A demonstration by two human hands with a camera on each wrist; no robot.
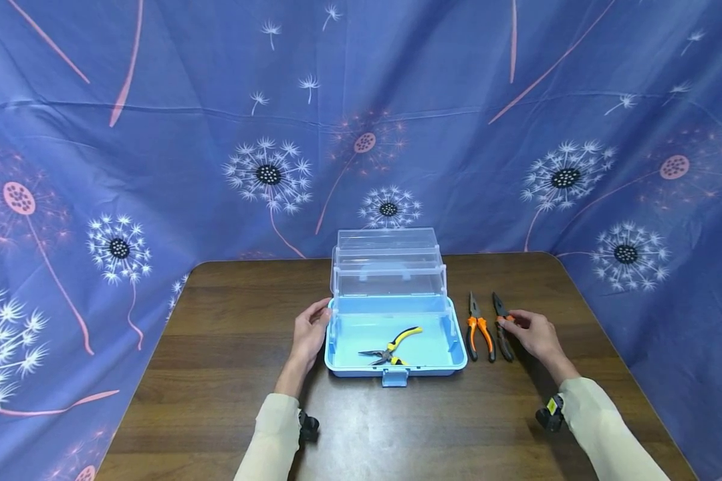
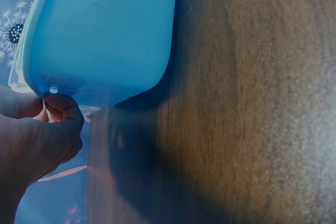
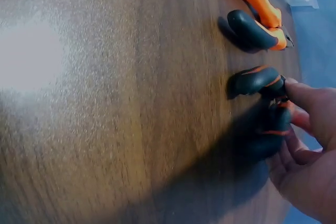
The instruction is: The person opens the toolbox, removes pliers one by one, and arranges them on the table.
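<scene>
A light blue toolbox stands with its clear tiered lid raised at the back. At its left side, my left hand pinches the edge between thumb and fingers, as the left wrist view shows. Needle-nose pliers with yellow and black handles lie inside, jaws to the left. To the right of the box, my right hand pinches long-nose pliers with black and orange handles near the pivot. Their jaws point away from me.
Between the box and my right hand lie another pair of long-nose pliers with orange and black handles. A latch juts from the box front. The wooden table meets a blue dandelion-print cloth behind it.
</scene>
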